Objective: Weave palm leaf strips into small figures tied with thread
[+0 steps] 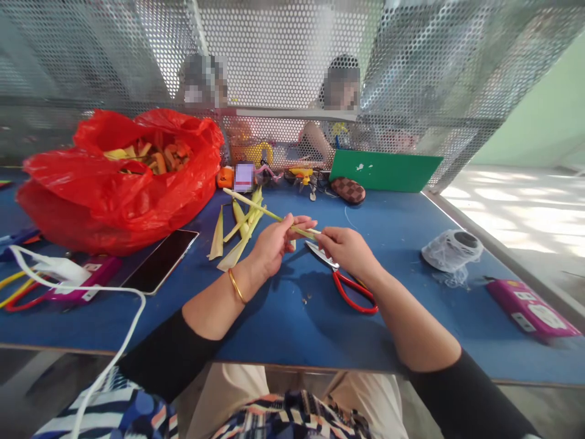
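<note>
Between my two hands is a long, thin pale-green husk strip [253,203], slanting over the table. My left hand [275,239], with a gold bangle on the wrist, is closed around its middle. At the strip's lower right end my right hand [340,245] pinches it; the fingertips are partly hidden. Several loose pale-green husk pieces [237,235] lie just left of my left hand. Red-handled scissors [350,291] rest on the blue table [283,329] under my right hand, blades pointing up and left.
At the left stand a red plastic bag [123,213] of husk pieces and a dark phone [159,263], with a white cable [137,317] nearby. To the right are a spool of white thread [451,249] and a purple pack [532,308]. A perforated metal screen [278,55] rises behind; people sit beyond it.
</note>
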`<state>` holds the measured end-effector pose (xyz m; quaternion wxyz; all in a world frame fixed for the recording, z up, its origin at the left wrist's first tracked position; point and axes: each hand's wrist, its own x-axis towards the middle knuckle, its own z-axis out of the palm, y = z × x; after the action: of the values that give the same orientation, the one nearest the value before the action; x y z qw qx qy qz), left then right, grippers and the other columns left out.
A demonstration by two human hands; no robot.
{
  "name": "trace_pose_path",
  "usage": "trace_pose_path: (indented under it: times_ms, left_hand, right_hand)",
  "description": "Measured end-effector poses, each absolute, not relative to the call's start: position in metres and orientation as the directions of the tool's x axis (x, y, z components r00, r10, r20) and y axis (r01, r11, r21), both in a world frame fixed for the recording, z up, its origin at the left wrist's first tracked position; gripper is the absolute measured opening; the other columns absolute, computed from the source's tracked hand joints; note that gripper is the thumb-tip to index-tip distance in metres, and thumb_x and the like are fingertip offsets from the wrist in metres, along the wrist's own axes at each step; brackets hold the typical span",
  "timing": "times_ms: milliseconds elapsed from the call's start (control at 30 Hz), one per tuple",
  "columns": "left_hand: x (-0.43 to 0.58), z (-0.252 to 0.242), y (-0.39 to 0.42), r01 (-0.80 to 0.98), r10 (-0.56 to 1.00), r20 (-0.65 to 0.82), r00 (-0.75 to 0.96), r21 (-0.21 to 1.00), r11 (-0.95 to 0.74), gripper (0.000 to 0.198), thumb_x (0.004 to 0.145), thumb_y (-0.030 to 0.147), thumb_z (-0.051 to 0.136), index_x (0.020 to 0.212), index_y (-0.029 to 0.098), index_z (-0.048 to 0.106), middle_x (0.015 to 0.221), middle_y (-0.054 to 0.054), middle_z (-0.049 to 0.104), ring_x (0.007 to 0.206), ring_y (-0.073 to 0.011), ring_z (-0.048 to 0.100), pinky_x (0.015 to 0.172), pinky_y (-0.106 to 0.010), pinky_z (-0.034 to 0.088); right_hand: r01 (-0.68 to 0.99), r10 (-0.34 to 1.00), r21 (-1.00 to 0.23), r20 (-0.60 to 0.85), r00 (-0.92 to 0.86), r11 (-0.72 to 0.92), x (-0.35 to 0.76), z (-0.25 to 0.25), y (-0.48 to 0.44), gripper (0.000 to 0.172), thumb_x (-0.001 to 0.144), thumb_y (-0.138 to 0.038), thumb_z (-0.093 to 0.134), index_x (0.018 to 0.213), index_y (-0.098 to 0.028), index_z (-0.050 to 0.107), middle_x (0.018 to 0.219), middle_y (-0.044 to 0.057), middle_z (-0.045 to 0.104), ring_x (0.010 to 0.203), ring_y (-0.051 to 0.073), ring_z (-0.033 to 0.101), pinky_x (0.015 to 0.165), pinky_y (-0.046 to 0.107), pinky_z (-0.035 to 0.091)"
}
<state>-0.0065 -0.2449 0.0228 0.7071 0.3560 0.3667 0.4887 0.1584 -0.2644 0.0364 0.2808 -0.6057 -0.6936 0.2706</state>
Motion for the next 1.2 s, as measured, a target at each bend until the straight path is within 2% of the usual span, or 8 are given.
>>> trace_pose_path:
  times_ms: [233,367,567,700,800,1000,1100,1200]
  left_hand:
    - [-0.008,0.033,-0.246,-0.572,0.886,-0.251,0.391,0.688,0.447,0.037,0.101,0.024,0.035,0.101,0.007,0.067,0.105,-0.015,0.075,0.086,-0.0171,0.072,0.064,-0.022,0.057]
    - [-0.01,0.032,-0.245,-0.502,0.897,-0.249,0.365,0.758,0.415,0.034,0.1,0.022,0.039,0.095,0.006,0.068,0.096,-0.017,0.075,0.077,-0.0167,0.073,0.065,-0.024,0.056]
    - [-0.004,0.029,-0.256,-0.32,0.851,-0.136,0.507,0.887,0.332,0.025,0.091,0.031,0.06,0.09,0.009,0.071,0.086,-0.014,0.075,0.076,-0.0196,0.073,0.069,-0.027,0.055]
    - [0.004,0.026,-0.266,-0.199,0.807,-0.116,0.579,0.94,0.278,0.014,0.078,0.024,0.071,0.086,0.012,0.072,0.087,-0.011,0.075,0.079,-0.0203,0.071,0.067,-0.028,0.055]
    - [0.006,0.022,-0.268,-0.148,0.781,-0.121,0.612,0.953,0.263,0.019,0.074,0.02,0.072,0.091,0.014,0.071,0.091,-0.01,0.075,0.079,-0.0214,0.071,0.061,-0.028,0.055]
    - [-0.002,0.028,-0.256,-0.327,0.825,-0.189,0.532,0.853,0.406,0.011,0.079,0.014,0.063,0.088,0.012,0.069,0.092,-0.011,0.074,0.08,-0.0194,0.072,0.048,-0.019,0.049]
    - [-0.006,0.036,-0.253,-0.465,0.892,-0.201,0.404,0.795,0.39,0.015,0.085,0.008,0.054,0.085,0.012,0.069,0.091,-0.009,0.074,0.071,-0.012,0.068,0.044,-0.014,0.043]
    - [-0.006,0.038,-0.253,-0.515,0.892,-0.238,0.384,0.747,0.421,0.02,0.089,0.008,0.049,0.086,0.011,0.069,0.092,-0.01,0.074,0.071,-0.0112,0.068,0.054,-0.016,0.05]
  right_hand:
    - [0.687,0.937,-0.707,-0.102,-0.334,0.168,0.135,0.015,-0.271,0.026,0.09,-0.021,0.048,0.065,-0.019,0.057,0.056,-0.002,0.061,0.047,0.01,0.053,0.053,0.022,0.038]
    - [0.809,0.927,-0.458,0.123,-0.354,0.369,0.14,0.02,-0.279,0.03,0.088,-0.027,0.057,0.059,-0.02,0.058,0.055,-0.001,0.06,0.05,0.011,0.051,0.051,0.024,0.03]
    - [0.741,0.742,-0.492,0.67,-0.013,0.457,0.156,0.043,-0.278,0.02,0.09,-0.033,0.056,0.087,-0.02,0.071,0.067,0.0,0.061,0.059,0.012,0.052,0.059,0.024,0.038]
    - [0.726,0.739,-0.427,0.653,-0.165,0.539,0.146,0.05,-0.268,0.022,0.08,-0.03,0.069,0.1,-0.021,0.073,0.076,0.0,0.06,0.065,0.013,0.052,0.065,0.027,0.04]
    - [0.666,0.801,-0.499,0.536,-0.265,0.554,0.139,0.05,-0.265,0.007,0.079,-0.027,0.07,0.08,-0.02,0.072,0.063,-0.004,0.052,0.057,0.01,0.046,0.058,0.025,0.035]
    - [0.482,0.683,-0.58,0.728,-0.055,0.657,0.147,0.045,-0.28,0.012,0.087,-0.023,0.061,0.077,-0.021,0.066,0.073,0.0,0.067,0.065,0.012,0.059,0.064,0.026,0.043]
    - [0.553,0.56,-0.406,0.817,-0.136,0.727,0.145,0.039,-0.288,0.011,0.09,-0.023,0.059,0.083,-0.021,0.067,0.079,0.002,0.071,0.072,0.014,0.063,0.067,0.028,0.044]
    - [0.633,0.388,-0.018,0.803,-0.451,0.774,0.139,0.031,-0.292,0.016,0.094,-0.022,0.053,0.088,-0.021,0.068,0.078,0.003,0.071,0.071,0.014,0.062,0.07,0.03,0.04]
